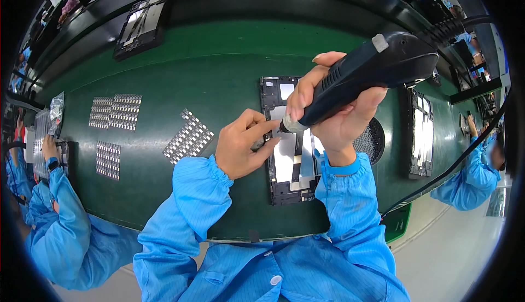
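An open black device frame (pixel 287 184) with silver inner plates lies on the green conveyor belt (pixel 219 61) in front of me. My right hand (pixel 339 119) grips a black electric screwdriver (pixel 372 69), its tip pressed down at the frame's left edge. My left hand (pixel 243 143) rests on the belt beside the frame, thumb and forefinger pinched together right at the driver's tip; whether a screw sits between them is too small to tell.
Sheets of small silver parts (pixel 188 137) lie left of my hand, more sheets (pixel 116 110) further left. Another frame (pixel 421 132) lies to the right, one (pixel 141 24) at the far left. A round black mesh disc (pixel 371 138) sits behind my right wrist. Co-workers in blue sleeves (pixel 60 203) flank me.
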A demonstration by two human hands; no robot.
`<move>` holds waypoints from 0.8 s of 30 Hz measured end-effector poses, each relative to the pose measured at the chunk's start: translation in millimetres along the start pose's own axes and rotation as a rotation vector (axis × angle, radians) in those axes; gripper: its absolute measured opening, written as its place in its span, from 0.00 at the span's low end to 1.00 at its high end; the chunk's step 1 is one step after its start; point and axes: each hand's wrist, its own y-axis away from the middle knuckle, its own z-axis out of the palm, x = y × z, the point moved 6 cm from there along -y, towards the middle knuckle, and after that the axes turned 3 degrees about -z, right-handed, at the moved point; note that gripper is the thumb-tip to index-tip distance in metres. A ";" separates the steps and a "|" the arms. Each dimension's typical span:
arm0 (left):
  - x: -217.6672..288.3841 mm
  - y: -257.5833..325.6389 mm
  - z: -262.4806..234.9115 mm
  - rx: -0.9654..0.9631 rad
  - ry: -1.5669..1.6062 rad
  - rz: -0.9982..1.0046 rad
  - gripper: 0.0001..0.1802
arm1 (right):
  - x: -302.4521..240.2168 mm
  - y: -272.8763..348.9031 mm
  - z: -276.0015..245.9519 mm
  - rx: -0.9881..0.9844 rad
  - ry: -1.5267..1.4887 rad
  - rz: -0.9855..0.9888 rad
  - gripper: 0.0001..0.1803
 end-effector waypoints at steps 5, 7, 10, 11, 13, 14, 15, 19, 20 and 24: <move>-6.0 1.3 2.9 -0.014 0.078 -0.039 0.11 | -1.3 0.1 5.1 0.073 -0.066 0.002 0.49; -6.5 1.4 2.9 -0.017 0.105 -0.053 0.10 | -1.1 0.5 5.5 0.079 -0.068 0.003 0.49; -8.0 1.5 3.2 -0.018 0.109 -0.063 0.09 | -1.4 0.8 6.7 0.074 -0.065 0.000 0.49; -7.7 1.3 3.0 -0.016 0.109 -0.065 0.09 | -1.0 1.2 6.8 0.077 -0.066 -0.001 0.49; -8.0 1.4 2.1 -0.017 0.095 -0.076 0.08 | 0.4 2.1 7.5 0.079 -0.071 -0.002 0.49; -8.6 1.3 1.6 -0.020 0.083 -0.085 0.08 | 0.8 2.3 8.3 0.077 -0.068 0.001 0.49; -8.7 1.3 1.0 -0.023 0.071 -0.093 0.08 | 0.3 2.3 9.0 0.075 -0.063 0.004 0.49; -7.6 0.1 -7.0 -0.030 0.140 -0.132 0.09 | 0.3 4.0 10.5 0.073 -0.056 0.032 0.50; -13.1 0.6 -12.7 -0.028 0.179 -0.181 0.09 | -0.4 2.7 10.1 0.071 -0.058 0.029 0.50; -46.6 1.8 -12.8 -0.106 0.429 -0.645 0.11 | 4.1 -3.1 13.0 0.070 -0.107 0.028 0.49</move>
